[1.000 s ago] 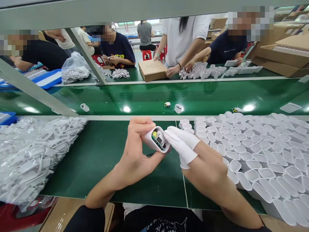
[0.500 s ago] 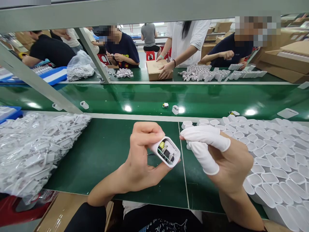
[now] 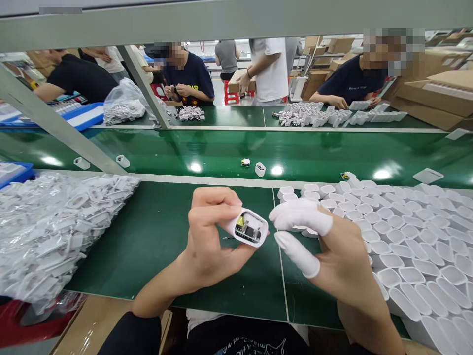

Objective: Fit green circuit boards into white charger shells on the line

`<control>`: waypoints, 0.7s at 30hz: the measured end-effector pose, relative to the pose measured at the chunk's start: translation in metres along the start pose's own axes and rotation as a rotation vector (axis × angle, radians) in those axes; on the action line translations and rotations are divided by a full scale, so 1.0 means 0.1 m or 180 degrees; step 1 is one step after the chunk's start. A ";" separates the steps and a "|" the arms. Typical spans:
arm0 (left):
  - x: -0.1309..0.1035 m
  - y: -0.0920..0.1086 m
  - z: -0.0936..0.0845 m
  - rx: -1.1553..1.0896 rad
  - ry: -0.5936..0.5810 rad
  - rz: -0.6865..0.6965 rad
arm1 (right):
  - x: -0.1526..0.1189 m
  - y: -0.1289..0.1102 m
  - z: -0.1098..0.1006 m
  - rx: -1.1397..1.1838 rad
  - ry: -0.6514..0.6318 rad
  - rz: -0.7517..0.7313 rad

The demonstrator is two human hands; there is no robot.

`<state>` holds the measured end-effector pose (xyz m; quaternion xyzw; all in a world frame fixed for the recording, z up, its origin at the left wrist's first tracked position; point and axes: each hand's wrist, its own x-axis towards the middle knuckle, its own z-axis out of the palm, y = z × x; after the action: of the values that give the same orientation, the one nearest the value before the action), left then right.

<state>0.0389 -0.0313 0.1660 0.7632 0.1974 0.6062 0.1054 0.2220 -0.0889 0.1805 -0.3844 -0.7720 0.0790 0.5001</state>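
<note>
A white charger housing (image 3: pixel 254 229) with a circuit board showing in its open end is gripped by my left hand (image 3: pixel 210 241), fingers above and thumb below. The board carries a yellow part and dark components. Just right of it is my right hand (image 3: pixel 325 246), with white finger covers on the thumb and fingers. Those fingers are curved and apart, with a gap to the housing and nothing visible between them. Behind and beside my right hand, many empty white housings (image 3: pixel 410 231) stand in packed rows, open ends up.
At left, a plastic bag (image 3: pixel 62 227) spills white plastic pieces. On the green belt (image 3: pixel 207 148) lie a small circuit board (image 3: pixel 245 162), several housings and a flat white piece (image 3: pixel 428 176). A grey frame post (image 3: pixel 70 118) slants across the left. Co-workers sit opposite.
My left hand and the housing have shifted slightly left, and the housing has turned. My right fingers have spread apart. Belt items have moved left. A co-worker opposite has lifted the carton away.
</note>
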 end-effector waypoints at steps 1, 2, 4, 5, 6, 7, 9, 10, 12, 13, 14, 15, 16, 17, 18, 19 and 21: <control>-0.01 -0.01 0.01 0.0033 0.0061 -0.0032 | 0.01 0.00 0.02 -0.0013 -0.0075 0.0075; -0.01 -0.02 0.02 0.0071 0.0103 -0.0037 | 0.02 0.00 0.04 0.0012 -0.0108 0.0122; -0.02 -0.03 0.03 0.0208 0.0130 0.0028 | 0.02 0.00 0.10 0.0132 -0.0027 0.0186; -0.02 -0.03 0.04 0.0307 0.0140 0.0114 | 0.02 0.00 0.12 0.0191 0.0064 0.0222; -0.02 -0.02 0.04 0.0418 0.0137 0.0208 | 0.02 -0.01 0.15 0.0231 0.0154 0.0265; -0.02 -0.02 0.04 0.0517 0.0144 0.0307 | 0.02 -0.01 0.17 0.0250 0.0226 0.0316; -0.03 0.00 0.04 0.0696 0.0138 0.0448 | 0.01 -0.03 0.19 0.0259 0.0294 0.0423; -0.03 0.01 0.05 0.0781 0.0121 0.0492 | 0.01 -0.03 0.19 0.0270 0.0306 0.0462; -0.05 0.01 0.06 0.0936 0.0046 0.0583 | 0.01 -0.04 0.19 0.0303 0.0331 0.0550; -0.06 0.02 0.07 0.1003 0.0011 0.0640 | 0.01 -0.05 0.18 0.0311 0.0344 0.0597; -0.07 0.02 0.08 0.1068 -0.0032 0.0687 | 0.01 -0.05 0.18 0.0301 0.0346 0.0649; -0.08 0.03 0.09 0.1124 -0.0058 0.0733 | 0.01 -0.05 0.18 0.0271 0.0340 0.0697; -0.08 0.03 0.09 0.1185 -0.0083 0.0758 | 0.01 -0.05 0.18 0.0222 0.0325 0.0750; -0.09 0.04 0.10 0.1253 -0.0104 0.0762 | 0.01 -0.05 0.18 0.0158 0.0299 0.0805; -0.10 0.04 0.11 0.1318 -0.0113 0.0761 | 0.01 -0.05 0.19 0.0094 0.0276 0.0850; -0.11 0.04 0.12 0.1368 -0.0125 0.0761 | 0.01 -0.06 0.19 0.0033 0.0263 0.0875; -0.11 0.05 0.12 0.1425 -0.0155 0.0795 | 0.02 -0.05 0.19 -0.0073 0.0244 0.0903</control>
<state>0.0494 -0.0392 0.1552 0.8004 0.2283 0.5371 -0.1372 0.2026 -0.0864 0.1750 -0.4980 -0.6911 0.1253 0.5086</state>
